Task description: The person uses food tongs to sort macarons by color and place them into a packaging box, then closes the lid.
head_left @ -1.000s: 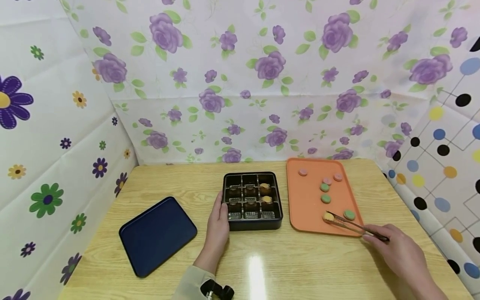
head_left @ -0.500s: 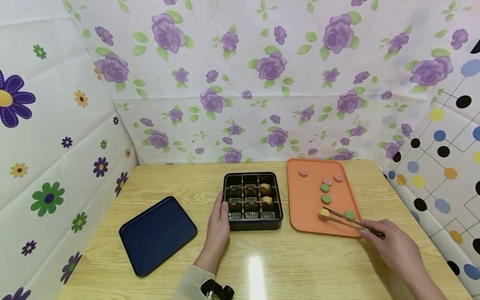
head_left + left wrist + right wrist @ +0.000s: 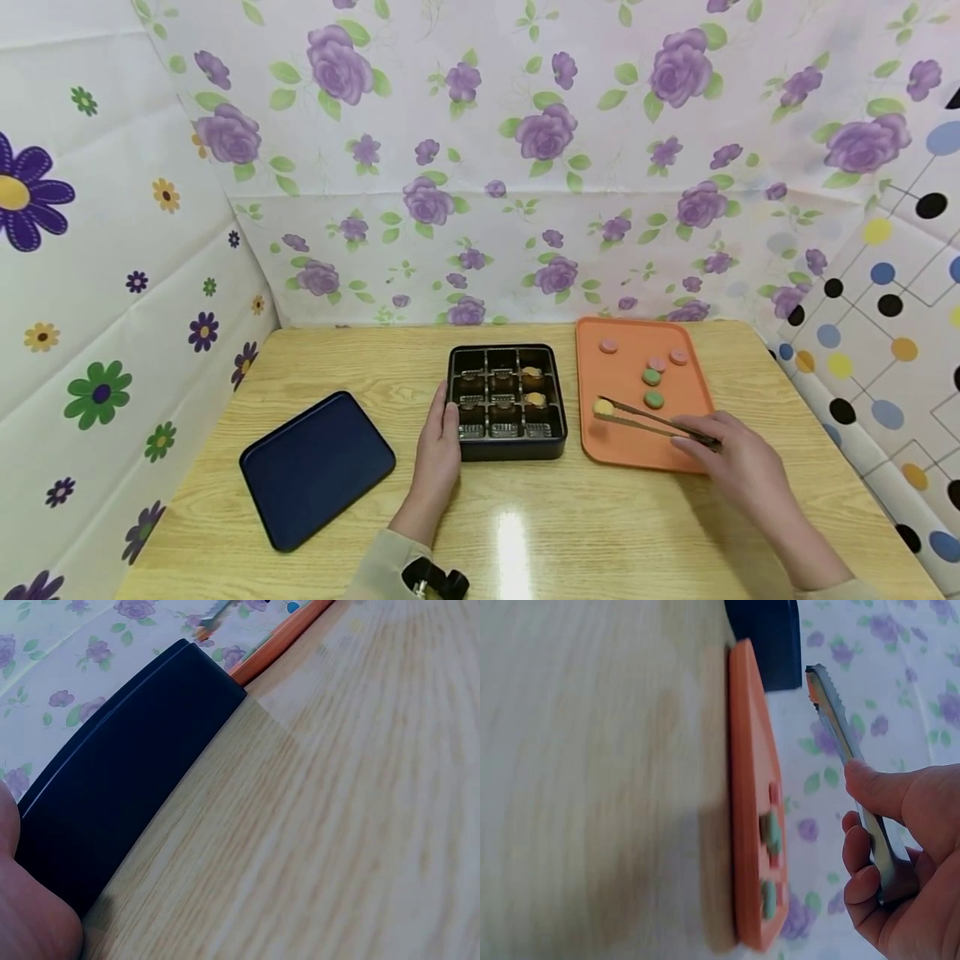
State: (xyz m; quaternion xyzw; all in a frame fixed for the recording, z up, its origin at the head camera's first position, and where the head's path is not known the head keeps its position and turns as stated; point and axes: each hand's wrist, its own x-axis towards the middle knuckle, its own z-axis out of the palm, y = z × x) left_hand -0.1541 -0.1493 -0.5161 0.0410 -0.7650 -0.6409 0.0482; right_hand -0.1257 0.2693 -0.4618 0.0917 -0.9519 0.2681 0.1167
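My right hand [image 3: 738,462] grips metal tongs [image 3: 660,421], whose tips pinch a yellow macaron [image 3: 603,407] over the left part of the orange tray [image 3: 622,450]. In the right wrist view, thumb and curled fingers hold the tongs' handle end, and the tips are raised above the tray. My left hand [image 3: 437,454] rests along the left side of a dark compartment box [image 3: 510,450], its fingers extended against the wall. Two yellow-orange macarons [image 3: 535,400] sit in the box's right column, back and middle.
Pink macarons [image 3: 609,345] and green macarons [image 3: 654,400] lie on the orange tray; my right hand hides one spot. A dark blue lid [image 3: 318,471] lies at the left of the wooden table [image 3: 585,533]. Patterned cloth walls [image 3: 480,167] stand behind and beside.
My right hand has moved left with the tongs, lifting the yellow macaron off the tray toward the box. The green macaron at the tray's right is now covered. My left hand stays put.
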